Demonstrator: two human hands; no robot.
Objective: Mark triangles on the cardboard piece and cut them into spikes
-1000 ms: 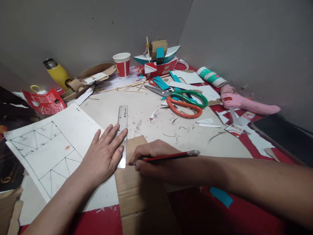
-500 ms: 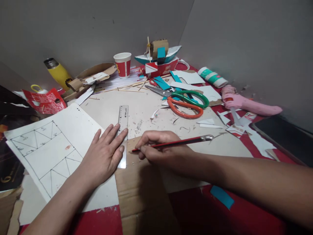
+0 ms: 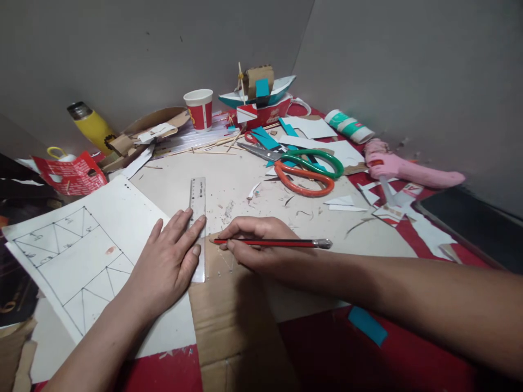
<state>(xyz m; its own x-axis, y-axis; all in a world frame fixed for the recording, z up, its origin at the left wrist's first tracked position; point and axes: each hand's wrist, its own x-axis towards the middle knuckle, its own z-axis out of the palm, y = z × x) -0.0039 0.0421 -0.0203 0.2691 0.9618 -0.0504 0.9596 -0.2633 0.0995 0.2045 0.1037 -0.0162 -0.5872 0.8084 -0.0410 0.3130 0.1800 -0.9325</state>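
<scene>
My left hand [image 3: 171, 261] lies flat with fingers stretched, pressing on a clear ruler [image 3: 198, 196] that runs away from me. Beneath the ruler's lower part is a strip of brown cardboard [image 3: 216, 326] with faint pencil marks on it. My right hand [image 3: 253, 242] is closed around a red and black pencil [image 3: 281, 243]. Its tip is close by the ruler's right edge, over the cardboard; whether it touches cannot be told. To the left, a white sheet [image 3: 81, 256] carries drawn lines, triangles and handwritten figures, and my left forearm covers its lower right part.
Large scissors [image 3: 304, 171] with green and orange handles lie ahead among paper scraps. A pink glue gun [image 3: 412, 169] rests at right. Behind stand a paper cup [image 3: 199, 109], a model boat [image 3: 259, 95] and a yellow bottle [image 3: 92, 125]. A red carton [image 3: 71, 174] sits at left.
My right hand has shifted left, bringing the pencil tip nearer the ruler's edge and up a little. The pencil now lies more level. My left hand stays on the ruler; the view moved slightly.
</scene>
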